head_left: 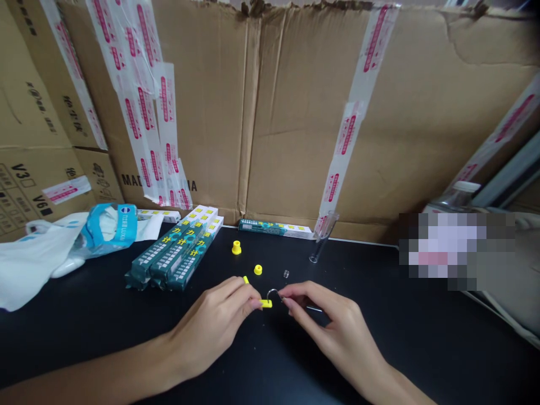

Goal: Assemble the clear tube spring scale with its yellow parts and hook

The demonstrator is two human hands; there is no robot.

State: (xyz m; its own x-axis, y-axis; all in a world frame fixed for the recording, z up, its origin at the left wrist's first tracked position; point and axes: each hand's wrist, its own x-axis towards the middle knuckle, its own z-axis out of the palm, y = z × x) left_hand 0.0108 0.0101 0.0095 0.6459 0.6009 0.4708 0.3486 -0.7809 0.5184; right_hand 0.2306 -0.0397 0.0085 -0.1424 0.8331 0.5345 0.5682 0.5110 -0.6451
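Note:
My left hand (223, 309) pinches a small yellow plastic piece (265, 304), whose end sticks out past the fingertips. Facing it, my right hand (327, 312) is closed on a thin metal hook (272, 291). The hook's curved end meets the yellow piece's tip; whether it passes through a hole I cannot tell. Behind the hands stand two yellow plastic caps, a taller one (237, 247) and a shorter one (258, 270). A small coiled spring (286, 274) lies just beyond my right fingers. Farther back, a clear tube (324, 239) leans against the cardboard.
Several green-and-white narrow boxes (181, 247) lie at the left, another narrow box (276, 228) along the back. A blue-and-white tissue pack (112, 228) sits far left. Cardboard walls (291, 112) enclose the black table (169, 360). A bottle (459, 197) stands at the right beside a blurred patch.

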